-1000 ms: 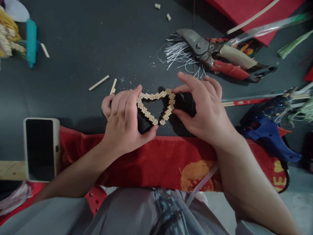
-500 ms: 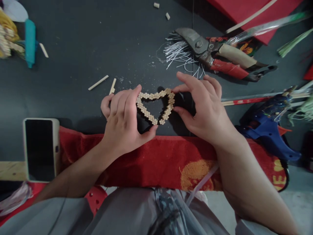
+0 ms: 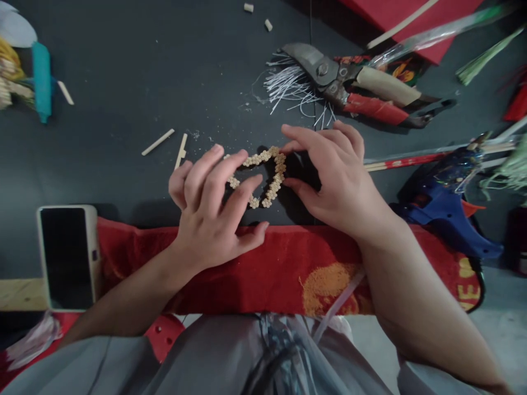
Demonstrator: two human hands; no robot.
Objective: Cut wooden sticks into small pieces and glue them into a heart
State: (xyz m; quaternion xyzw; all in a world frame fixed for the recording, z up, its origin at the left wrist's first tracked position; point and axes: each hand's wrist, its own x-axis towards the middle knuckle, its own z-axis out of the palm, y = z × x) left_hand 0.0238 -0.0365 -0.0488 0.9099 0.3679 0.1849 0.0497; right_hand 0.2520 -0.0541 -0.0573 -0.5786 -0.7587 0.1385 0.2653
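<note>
A heart-shaped outline of small cream flower-like pieces [image 3: 276,178] lies flat on the dark table, with a small gap at its lower point. My left hand [image 3: 208,222] is over its left side, fingers spread, covering part of that edge; whether the fingertips touch it I cannot tell. On the other side, the index finger and thumb of my right hand [image 3: 335,178] rest apart against the outline's right outer edge, the remaining fingers loosely curved. Thin cream sticks [image 3: 158,142] lie beyond my left hand.
Pruning shears [image 3: 349,82] lie over white strands [image 3: 286,82] at the upper right. A blue glue gun [image 3: 448,216] is at the right. A phone [image 3: 66,258] sits at the left, beside a red towel [image 3: 255,280] along the front edge. A teal tool [image 3: 41,82] lies upper left.
My left hand has lifted its fingers off the outline's left edge and spread them over it. My right hand keeps its place at the right edge. The whole view has shifted slightly.
</note>
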